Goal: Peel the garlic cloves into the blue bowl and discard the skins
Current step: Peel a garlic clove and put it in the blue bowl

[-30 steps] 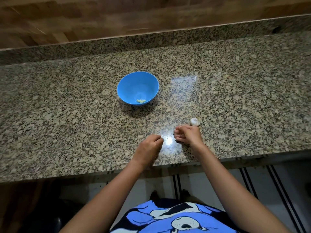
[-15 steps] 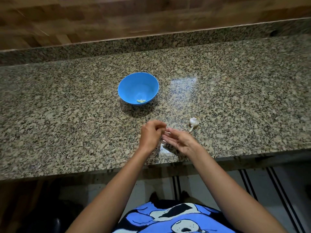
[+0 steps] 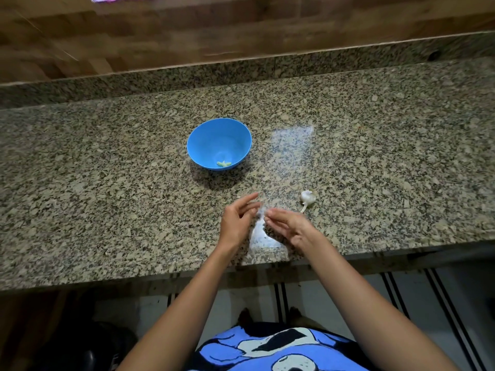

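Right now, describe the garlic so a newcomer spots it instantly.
On the speckled granite counter, find the blue bowl. To its right and nearer the person, just past the right hand, lies the garlic: small, white, papery, with a thin stalk, unlike the yellowish peeled bits inside the bowl.

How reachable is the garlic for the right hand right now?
Likely yes. The garlic lies just beyond the right hand on bare counter, with nothing between them; the fingers look open, though blurred.
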The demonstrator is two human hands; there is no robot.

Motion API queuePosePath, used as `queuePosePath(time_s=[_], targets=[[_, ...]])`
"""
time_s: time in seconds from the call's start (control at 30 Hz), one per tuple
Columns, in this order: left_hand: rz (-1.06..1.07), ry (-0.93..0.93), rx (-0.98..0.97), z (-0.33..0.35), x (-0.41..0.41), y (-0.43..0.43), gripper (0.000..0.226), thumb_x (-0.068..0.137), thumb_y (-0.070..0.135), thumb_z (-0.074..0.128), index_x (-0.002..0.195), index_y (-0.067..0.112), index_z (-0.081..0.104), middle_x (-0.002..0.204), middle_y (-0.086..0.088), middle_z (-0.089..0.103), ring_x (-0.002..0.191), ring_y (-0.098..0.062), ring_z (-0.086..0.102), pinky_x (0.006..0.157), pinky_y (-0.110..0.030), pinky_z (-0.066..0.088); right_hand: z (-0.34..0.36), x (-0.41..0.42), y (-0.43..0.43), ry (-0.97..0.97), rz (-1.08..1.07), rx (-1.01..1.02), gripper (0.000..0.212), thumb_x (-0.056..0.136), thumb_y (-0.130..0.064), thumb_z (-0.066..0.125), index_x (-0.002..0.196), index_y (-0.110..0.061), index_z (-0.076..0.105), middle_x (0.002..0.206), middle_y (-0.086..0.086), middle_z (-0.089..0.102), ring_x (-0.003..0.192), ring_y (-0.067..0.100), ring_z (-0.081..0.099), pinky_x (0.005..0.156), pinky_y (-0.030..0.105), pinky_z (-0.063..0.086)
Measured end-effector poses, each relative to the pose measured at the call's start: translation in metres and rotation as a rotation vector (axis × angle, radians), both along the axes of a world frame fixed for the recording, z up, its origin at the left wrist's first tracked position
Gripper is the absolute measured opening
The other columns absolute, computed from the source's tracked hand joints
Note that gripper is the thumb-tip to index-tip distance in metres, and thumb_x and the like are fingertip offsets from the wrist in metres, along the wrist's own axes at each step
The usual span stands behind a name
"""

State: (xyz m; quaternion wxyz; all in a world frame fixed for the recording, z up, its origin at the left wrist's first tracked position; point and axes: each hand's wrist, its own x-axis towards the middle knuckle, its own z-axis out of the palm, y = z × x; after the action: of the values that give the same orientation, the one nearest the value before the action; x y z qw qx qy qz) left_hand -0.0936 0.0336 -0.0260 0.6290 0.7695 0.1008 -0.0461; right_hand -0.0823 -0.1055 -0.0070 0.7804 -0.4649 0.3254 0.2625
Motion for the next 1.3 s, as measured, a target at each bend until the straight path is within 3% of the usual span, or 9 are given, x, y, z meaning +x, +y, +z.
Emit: queuePosePath(time_s=[0.07,0.2,0.27,0.67,0.83,0.97,1.07,1.17,1.3], targets=[[0.083,-0.056,0.250,-0.005,0.006,0.012,0.033,0.091,0.001,0.055,0.120,0.015,0.062,0.116,-0.001,0.067,0.084,-0.003,0.066,0.070,-0.013,0.053,-0.003,0.001,-0.004,-0.035,-0.001,-0.091,0.013,0.080,0.010,0.062,0.092,0.006,0.063,0.073,0.014,0.068,0.068,0.020,0.068,0.064,0.026,0.057],[-0.193,-0.147,0.801,-0.021,0.028,0.019,0.039,0.097,0.004,0.043,0.135,0.013,0.049,0.142,-0.006,0.046,0.127,-0.020,0.047,0.108,-0.033,0.038,-0.008,0.002,-0.007,-0.060,-0.030,-0.172,0.012,0.084,0.009,0.059,0.095,0.008,0.063,0.080,0.016,0.066,0.072,0.022,0.066,0.059,0.023,0.057],[-0.264,-0.206,0.933,-0.026,0.028,0.014,0.037,0.098,0.006,0.043,0.134,0.012,0.048,0.137,-0.009,0.048,0.122,-0.022,0.047,0.105,-0.035,0.041,-0.010,0.001,-0.007,-0.077,-0.041,-0.191,0.011,0.084,0.008,0.059,0.094,0.007,0.063,0.080,0.016,0.065,0.072,0.022,0.066,0.059,0.022,0.057],[-0.627,-0.586,0.982,-0.039,-0.037,0.043,0.040,0.063,0.003,0.082,0.101,0.008,0.071,0.100,-0.009,0.070,0.088,-0.022,0.067,0.071,-0.030,0.058,-0.010,-0.005,-0.002,-0.103,-0.045,-0.138,0.013,0.085,0.007,0.058,0.097,0.007,0.061,0.083,0.015,0.065,0.077,0.022,0.065,0.065,0.024,0.057],[-0.588,-0.478,1.014,-0.038,-0.037,0.042,0.021,0.069,-0.001,0.076,0.086,0.004,0.065,0.082,-0.010,0.065,0.069,-0.025,0.063,0.053,-0.036,0.056,-0.011,-0.008,0.009,-0.116,-0.016,-0.128,0.015,0.085,0.007,0.058,0.099,0.010,0.060,0.081,0.015,0.064,0.074,0.021,0.064,0.061,0.020,0.057],[-0.472,-0.260,1.100,-0.030,-0.032,0.028,0.009,0.088,0.000,0.054,0.094,0.005,0.059,0.086,-0.011,0.061,0.075,-0.028,0.059,0.062,-0.039,0.053,-0.010,-0.005,0.019,-0.129,0.024,-0.157,0.017,0.084,0.006,0.059,0.101,0.008,0.060,0.082,0.014,0.065,0.075,0.021,0.065,0.065,0.021,0.057],[-0.138,0.005,0.771,-0.016,-0.029,0.024,0.009,0.088,0.006,0.060,0.091,0.011,0.066,0.083,-0.002,0.066,0.074,-0.017,0.064,0.068,-0.032,0.056,-0.003,-0.005,0.025,-0.163,0.051,-0.168,0.016,0.084,0.006,0.059,0.099,0.010,0.060,0.082,0.014,0.065,0.074,0.021,0.065,0.065,0.021,0.056],[0.367,0.390,-0.226,-0.001,-0.027,0.051,0.009,0.085,0.005,0.065,0.093,0.004,0.070,0.075,-0.004,0.070,0.066,-0.015,0.064,0.073,-0.031,0.056,0.004,-0.006,0.040,-0.182,0.172,-0.158,0.014,0.083,0.006,0.060,0.096,0.008,0.062,0.080,0.013,0.066,0.070,0.019,0.066,0.065,0.022,0.057],[0.811,0.288,-1.104,0.015,-0.062,0.116,0.028,0.091,-0.006,0.047,0.072,0.000,0.066,0.057,-0.005,0.064,0.049,-0.007,0.062,0.052,-0.015,0.053,0.005,-0.013,0.098,-0.233,0.452,-0.102,0.018,0.083,0.007,0.061,0.100,0.012,0.062,0.078,0.014,0.065,0.057,0.011,0.066,0.060,0.017,0.056]])
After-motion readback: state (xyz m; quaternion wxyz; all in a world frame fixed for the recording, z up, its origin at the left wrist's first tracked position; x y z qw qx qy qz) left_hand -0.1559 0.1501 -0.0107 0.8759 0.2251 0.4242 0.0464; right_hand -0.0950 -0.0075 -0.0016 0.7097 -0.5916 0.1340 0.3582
